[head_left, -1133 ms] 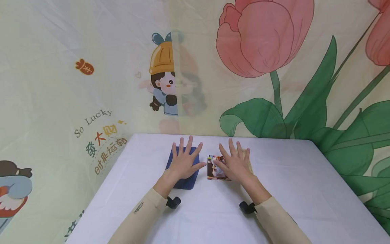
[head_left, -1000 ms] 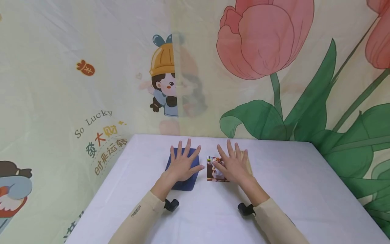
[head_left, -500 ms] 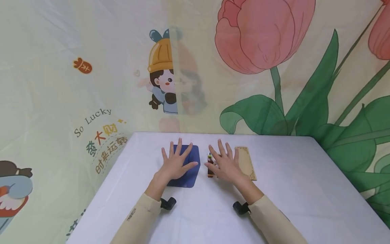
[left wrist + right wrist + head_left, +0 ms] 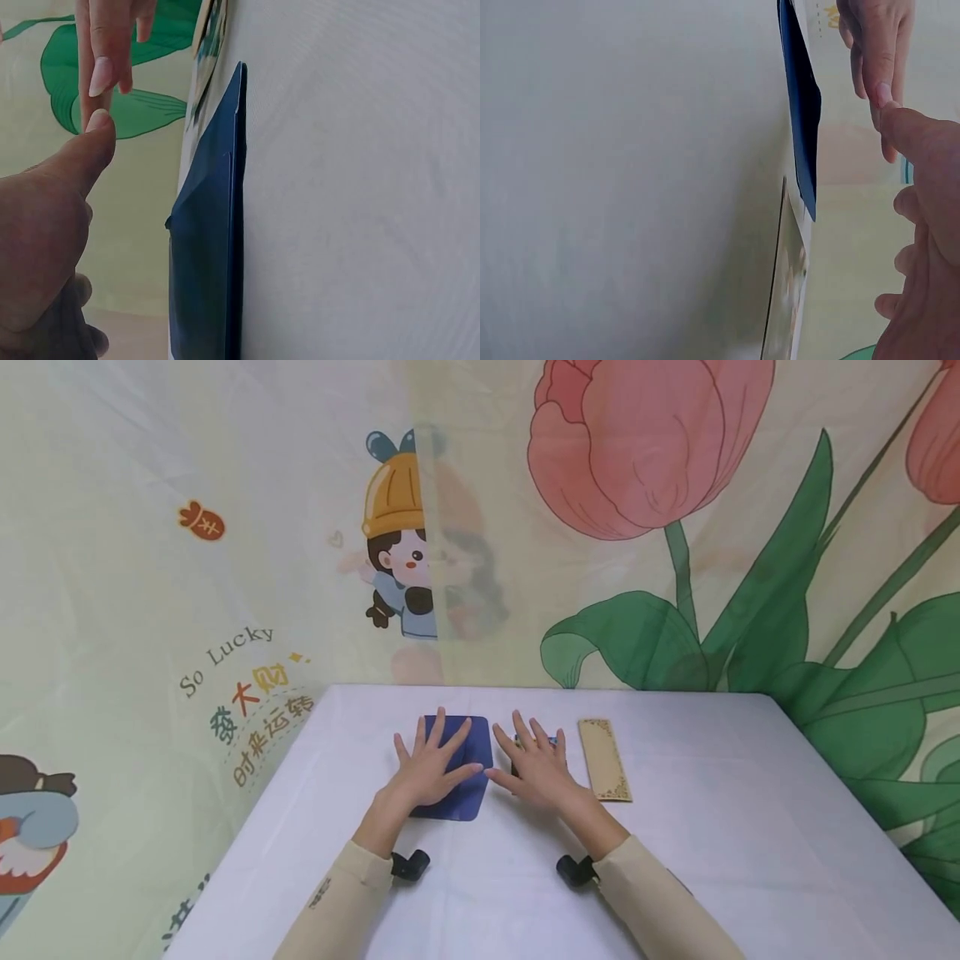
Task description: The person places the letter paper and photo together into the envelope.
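Note:
In the head view my left hand hovers with spread fingers over a dark blue, folder-like flat piece. The left wrist view shows this blue piece lying flat, with a layered flap edge, apart from the hand. My right hand, fingers also spread, is above a small colourful printed picture card and hides most of it in the head view. The thumbs point at each other and their tips are close; whether they touch I cannot tell. Neither hand holds anything.
A tan strip-shaped card with ornate corners lies right of the right hand. Everything lies on a white-covered table. A printed curtain hangs behind the table's far edge. Black wrist cameras sit at the sleeve cuffs.
Both hands have shifted left, the right hand further, so the thumbs are closer. The tan card is now uncovered, while more of the picture card is hidden. The flat things have stayed put.

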Motion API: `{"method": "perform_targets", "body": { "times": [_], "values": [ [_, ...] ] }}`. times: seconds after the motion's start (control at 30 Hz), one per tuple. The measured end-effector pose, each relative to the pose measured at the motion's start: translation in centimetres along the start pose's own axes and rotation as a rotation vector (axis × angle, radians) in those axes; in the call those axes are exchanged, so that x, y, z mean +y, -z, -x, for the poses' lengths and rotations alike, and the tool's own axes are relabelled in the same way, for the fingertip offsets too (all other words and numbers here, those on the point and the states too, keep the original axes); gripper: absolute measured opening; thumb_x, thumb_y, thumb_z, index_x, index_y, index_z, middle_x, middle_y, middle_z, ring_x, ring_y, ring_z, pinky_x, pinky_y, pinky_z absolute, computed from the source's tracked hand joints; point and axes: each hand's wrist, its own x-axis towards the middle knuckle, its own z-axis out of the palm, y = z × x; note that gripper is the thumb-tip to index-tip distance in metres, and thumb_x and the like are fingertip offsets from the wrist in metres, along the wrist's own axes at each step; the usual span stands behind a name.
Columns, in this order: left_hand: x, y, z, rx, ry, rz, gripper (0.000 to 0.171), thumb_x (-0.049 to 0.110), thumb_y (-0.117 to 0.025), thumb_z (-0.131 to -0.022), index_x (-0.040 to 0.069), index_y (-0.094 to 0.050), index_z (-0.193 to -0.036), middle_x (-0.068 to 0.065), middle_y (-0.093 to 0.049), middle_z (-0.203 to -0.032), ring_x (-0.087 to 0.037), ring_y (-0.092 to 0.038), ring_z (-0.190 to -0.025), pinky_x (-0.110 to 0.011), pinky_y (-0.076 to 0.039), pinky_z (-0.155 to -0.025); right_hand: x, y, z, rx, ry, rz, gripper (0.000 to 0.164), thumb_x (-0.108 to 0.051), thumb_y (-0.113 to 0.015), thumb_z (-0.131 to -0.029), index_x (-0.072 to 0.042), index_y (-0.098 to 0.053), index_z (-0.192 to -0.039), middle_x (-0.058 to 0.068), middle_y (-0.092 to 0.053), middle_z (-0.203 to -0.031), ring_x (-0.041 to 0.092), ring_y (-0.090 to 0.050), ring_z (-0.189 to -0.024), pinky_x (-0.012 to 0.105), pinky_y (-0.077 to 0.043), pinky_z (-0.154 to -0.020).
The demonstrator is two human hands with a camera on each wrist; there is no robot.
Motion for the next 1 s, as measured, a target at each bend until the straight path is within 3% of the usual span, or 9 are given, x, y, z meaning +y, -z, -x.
{"method": "perform_targets", "body": {
  "times": [0.37,0.67,1.0],
  "values": [
    [-0.7,0.1,0.2,-0.019,0.0,0.017,0.086,0.077,-0.046,-0.096,0.036,-0.017,-0.166,-0.013,0.009,-0.176,-0.052,0.011,-0.158,-0.086,0.01,-0.111,-1.0,-1.4,-0.5,-0.042,-0.001,0.025,0.081,-0.071,-0.049,-0.099,-0.032,-0.023,-0.166,0.01,-0.008,-0.177,0.044,-0.013,-0.161,0.078,-0.005,-0.12],
    [-1.0,0.5,0.4,-0.023,0.011,0.028,0.084,0.07,-0.054,-0.097,0.034,-0.023,-0.166,-0.018,0.0,-0.176,-0.058,0.001,-0.156,-0.088,0.005,-0.111,-1.6,-1.8,-1.0,-0.112,0.002,0.033,0.082,-0.071,-0.049,-0.099,-0.032,-0.021,-0.166,0.008,-0.011,-0.176,0.043,-0.017,-0.16,0.08,-0.005,-0.119],
    [-2.0,-0.1,0.3,-0.092,0.051,0.015,0.082,0.068,-0.055,-0.098,0.034,-0.022,-0.166,-0.02,-0.001,-0.175,-0.059,-0.005,-0.156,-0.088,0.002,-0.111,-2.4,-2.7,-1.0,-0.207,0.013,0.062,0.088,-0.077,-0.046,-0.096,-0.032,-0.019,-0.166,0.007,-0.012,-0.176,0.042,-0.015,-0.161,0.078,-0.002,-0.12]
  ]
}}
